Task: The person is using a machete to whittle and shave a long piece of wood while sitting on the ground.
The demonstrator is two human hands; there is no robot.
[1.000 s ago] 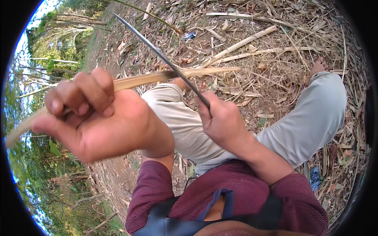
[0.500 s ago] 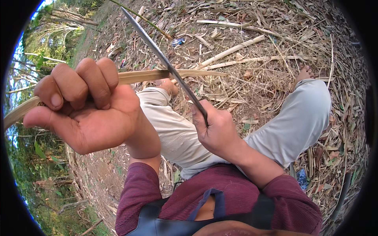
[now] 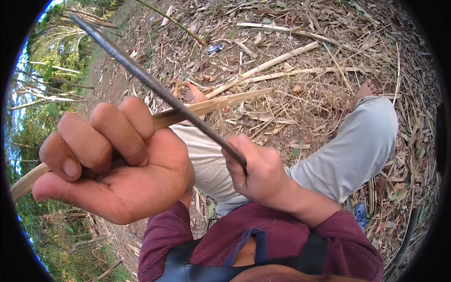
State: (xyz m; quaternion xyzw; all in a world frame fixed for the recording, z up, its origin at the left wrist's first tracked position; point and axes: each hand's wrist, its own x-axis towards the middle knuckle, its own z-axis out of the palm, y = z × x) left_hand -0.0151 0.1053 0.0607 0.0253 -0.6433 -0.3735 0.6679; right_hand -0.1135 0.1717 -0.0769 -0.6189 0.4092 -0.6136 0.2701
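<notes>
My left hand (image 3: 117, 164), palm up, is closed around a long pale strip of split wood (image 3: 230, 101), maybe bamboo. The strip sticks out on both sides of the fist, its far end pointing right over the ground. In my right hand (image 3: 263, 169) is a long, dark-bladed machete (image 3: 136, 70), its handle hidden in the closed fingers. The blade slants up to the left and crosses over the strip just right of my left fist; whether its edge touches the wood, I cannot tell.
Dry leaves and shavings litter the ground (image 3: 300, 113) between my bare feet. Split strips (image 3: 282, 56) lie ahead, with a thin green stem (image 3: 174, 23) and a small blue wrapper (image 3: 214, 48) nearby. Another blue wrapper (image 3: 360, 215) is by my right hip. Trees stand at left.
My left hand has come down and slightly right, so the strip now tilts up toward its far end. The machete has swung leftward, crossing the strip nearer my left fist.
</notes>
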